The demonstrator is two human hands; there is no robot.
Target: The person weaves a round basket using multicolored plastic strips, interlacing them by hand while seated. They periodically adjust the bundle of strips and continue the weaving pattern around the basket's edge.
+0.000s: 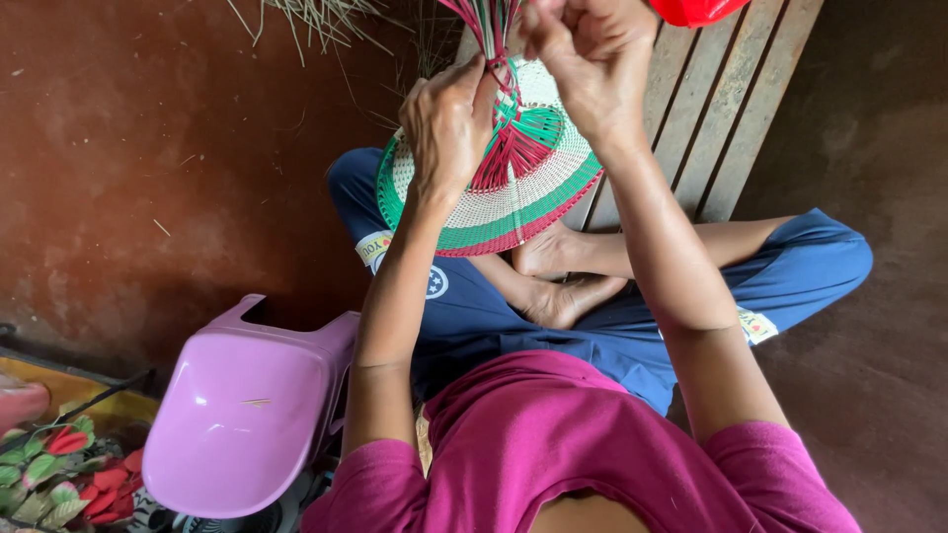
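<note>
Our left hand is clenched around the woven fan where its red and green strips gather into a stem, fingers wrapped over the front of it. The fan spreads out from under that hand toward five o'clock, a rounded plate of white weave ringed with green and red bands, hanging above our crossed legs. Our right hand sits at one o'clock from the left hand, just beside it, and pinches the loose strips that rise from the stem toward the top edge of the view.

On our blue shorts we see a small pale patch at seven o'clock from the fan and another small patch at four o'clock, near the right knee; their print is too small to tell.

At seven o'clock from the fan, well apart, lies a pink plastic stool tipped on its side. Red and green fabric flowers crowd the bottom left corner. A wooden bench runs behind the fan at two o'clock, with a red plastic thing on it at the top edge. Dry straw lies at eleven o'clock on the brown floor.
</note>
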